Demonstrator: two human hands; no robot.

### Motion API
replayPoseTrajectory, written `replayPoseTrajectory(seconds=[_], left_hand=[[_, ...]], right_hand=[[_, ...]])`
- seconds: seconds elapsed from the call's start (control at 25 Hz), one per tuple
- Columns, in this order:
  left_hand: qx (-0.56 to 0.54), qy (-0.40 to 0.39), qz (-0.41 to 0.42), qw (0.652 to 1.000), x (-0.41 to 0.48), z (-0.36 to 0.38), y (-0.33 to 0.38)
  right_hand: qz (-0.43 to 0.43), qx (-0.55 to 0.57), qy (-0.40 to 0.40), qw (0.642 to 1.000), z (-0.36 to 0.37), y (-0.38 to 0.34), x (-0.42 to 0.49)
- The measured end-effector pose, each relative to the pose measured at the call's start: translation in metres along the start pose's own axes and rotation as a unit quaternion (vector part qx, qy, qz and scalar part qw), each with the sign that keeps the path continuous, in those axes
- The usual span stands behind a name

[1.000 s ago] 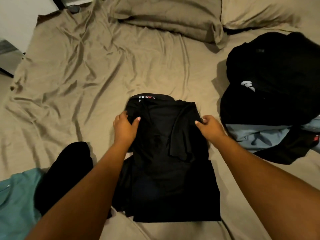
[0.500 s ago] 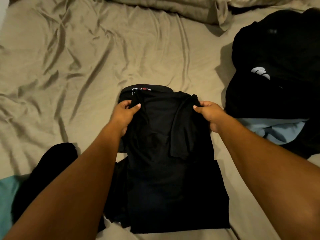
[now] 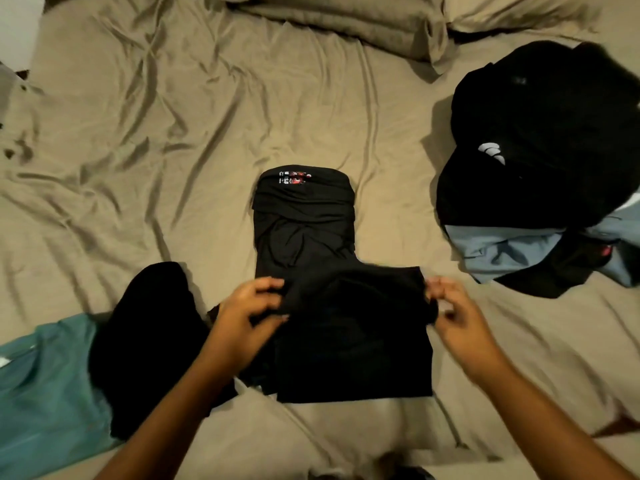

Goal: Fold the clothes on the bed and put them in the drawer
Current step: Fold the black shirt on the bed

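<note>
On the middle of the tan bed sheet (image 3: 166, 133), seen from the head camera, lies the black shirt (image 3: 304, 237), its printed end pointing away. The left hand (image 3: 242, 317) curls thumb and fingers round the left end of a cloth edge stretched across the shirt. The right hand (image 3: 457, 317), blurred, pinches the right corner with bent fingers. A pile of dark clothes (image 3: 540, 140) sits to the right. A black garment (image 3: 149, 341) and a teal garment (image 3: 45, 393) lie to the left.
</note>
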State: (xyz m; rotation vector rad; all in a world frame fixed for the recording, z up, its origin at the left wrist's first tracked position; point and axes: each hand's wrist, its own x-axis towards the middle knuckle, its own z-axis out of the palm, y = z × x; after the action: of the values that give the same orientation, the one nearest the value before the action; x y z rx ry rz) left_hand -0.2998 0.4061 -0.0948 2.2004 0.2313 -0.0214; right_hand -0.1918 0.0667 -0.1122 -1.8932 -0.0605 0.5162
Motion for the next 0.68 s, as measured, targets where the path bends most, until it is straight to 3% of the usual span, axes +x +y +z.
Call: replayPoseTrajectory(seconds=[0.12,0.24,0.48,0.56,0.68], left_hand=[[0.181,-0.051,0.049,0.981,-0.073,0.026,-0.028],[0.222,-0.043,0.013,0.974,-0.102,0.054,-0.052],[0.160,0.017,-0.072,0.984,-0.130,0.082,-0.055],[0.069,0.066,-0.181,0.979,-0.130,0.093,-0.046],[-0.131,0.151,-0.367,0.909,-0.121,0.110,-0.024]], right_hand=[[0.039,-0.114,0.028,0.992,0.011,0.066,-0.064],[0.025,-0.197,0.037,0.979,0.020,0.110,-0.079],[0.030,-0.178,0.036,0.983,0.017,0.114,-0.089],[0.061,-0.167,0.035,0.983,0.018,0.104,-0.089],[0.167,-0.102,0.047,0.980,0.030,0.083,-0.080]])
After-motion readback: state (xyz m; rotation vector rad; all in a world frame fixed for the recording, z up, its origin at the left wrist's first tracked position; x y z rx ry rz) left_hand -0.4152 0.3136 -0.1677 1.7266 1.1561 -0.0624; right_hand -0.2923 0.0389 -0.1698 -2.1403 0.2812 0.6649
